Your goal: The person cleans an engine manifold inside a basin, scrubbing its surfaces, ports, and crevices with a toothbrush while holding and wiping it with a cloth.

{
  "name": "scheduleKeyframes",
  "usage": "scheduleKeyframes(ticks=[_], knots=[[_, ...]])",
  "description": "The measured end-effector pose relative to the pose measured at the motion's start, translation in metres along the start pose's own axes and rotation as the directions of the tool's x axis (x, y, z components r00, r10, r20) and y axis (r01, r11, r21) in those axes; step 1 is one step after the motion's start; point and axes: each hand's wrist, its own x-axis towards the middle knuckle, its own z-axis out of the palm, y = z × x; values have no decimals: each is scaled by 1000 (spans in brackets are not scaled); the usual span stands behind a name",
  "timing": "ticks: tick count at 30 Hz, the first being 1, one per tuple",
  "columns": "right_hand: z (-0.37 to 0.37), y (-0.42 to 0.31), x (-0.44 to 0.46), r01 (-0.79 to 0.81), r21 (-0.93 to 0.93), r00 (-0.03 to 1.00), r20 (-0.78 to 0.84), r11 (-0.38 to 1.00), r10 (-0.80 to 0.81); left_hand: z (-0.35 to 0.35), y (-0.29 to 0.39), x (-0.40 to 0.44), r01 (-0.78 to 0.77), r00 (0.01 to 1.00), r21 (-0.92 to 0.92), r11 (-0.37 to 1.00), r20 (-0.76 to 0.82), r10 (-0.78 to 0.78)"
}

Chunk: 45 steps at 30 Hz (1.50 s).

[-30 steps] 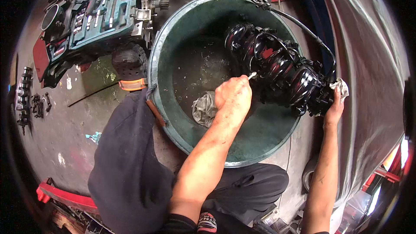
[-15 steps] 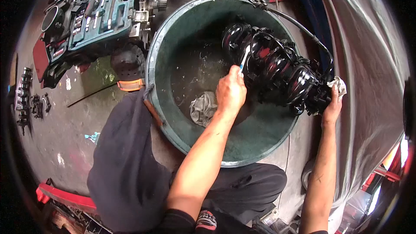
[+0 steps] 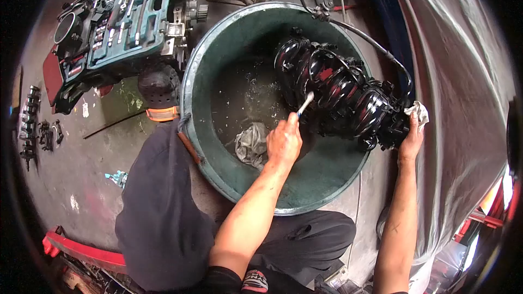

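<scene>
A glossy black intake manifold rests tilted over the right side of a green tub. My left hand is closed round the handle of a toothbrush. Its bristle end is at the manifold's near side; whether it touches is not clear. My right hand grips the manifold's right end, with a pale crumpled cloth at the fingertips. Down in the tub, to the left of my left hand, lies a wet grey rag in dark water.
An open teal socket set case stands at the upper left. A metal shaft lies on the floor at far left. A black hose crosses the tub's upper right rim. Grey plastic sheeting hangs at right.
My left hand has drawn the toothbrush back toward me, from the manifold's upper left part to its lower edge. The right hand keeps its grip. The whole view has shifted slightly.
</scene>
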Motion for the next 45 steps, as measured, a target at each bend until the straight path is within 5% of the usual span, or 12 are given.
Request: scheduleKeyframes(ticks=[5,13,16,19,22,27,29,31,32,36,39,45], knots=[[0,-8,-4,-123,6,992,-21,992,123,-3,15,8,-33,978,-52,998,-208,21],[1,-5,-2,-47,30,999,16,998,46,-18,15,-5,189,960,17,982,206,-189],[3,-17,-9,-45,23,999,15,999,45,-81,19,37,250,936,42,967,246,-252],[3,-23,-12,-50,-33,999,10,998,51,-70,-8,54,198,979,24,980,46,-199],[7,-20,-6,-6,-28,1000,2,1000,6,-82,-5,52,322,916,71,944,231,-329],[1,-19,-9,-5,-2,999,51,1000,5,-80,-32,54,396,916,46,917,-85,-391],[1,-9,-5,-12,-21,1000,2,1000,12,-40,-75,67,523,851,67,850,-102,-516],[3,-18,-10,-64,-15,998,-12,998,63,-43,-82,54,657,716,162,736,172,-677],[2,-19,-10,-37,-3,999,3,999,37,-43,-83,48,764,504,233,602,367,-782],[2,-11,-8,-48,-77,996,-72,996,42,-58,-42,16,405,884,257,878,134,-447],[1,-18,-10,-49,-71,998,-40,996,46,-64,-23,13,258,964,-34,966,82,-254],[2,-15,-8,-46,-119,998,-53,992,40,-38,6,89,95,988,19,995,118,-97]])
